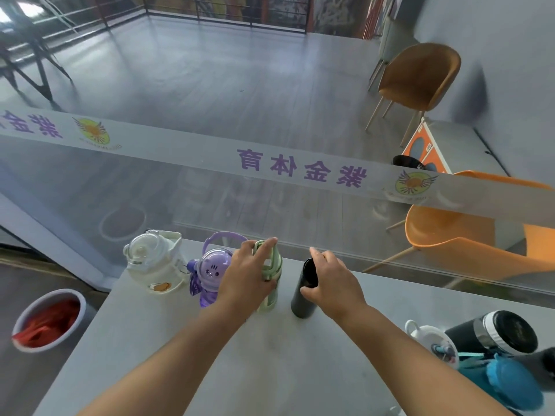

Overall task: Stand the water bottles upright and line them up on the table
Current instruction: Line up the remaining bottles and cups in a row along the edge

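Several bottles stand upright in a row at the far edge of the grey table: a white round bottle, a purple cartoon bottle, a green bottle and a slim black bottle. My left hand wraps the green bottle, index finger on its cap. My right hand grips the black bottle near its top. At the right edge lie a black-and-steel tumbler, a white bottle and a blue bottle, all on their sides.
A glass partition with a printed white band rises right behind the table's far edge. A bin with red contents stands on the floor at the left. Orange chairs are beyond the glass at the right.
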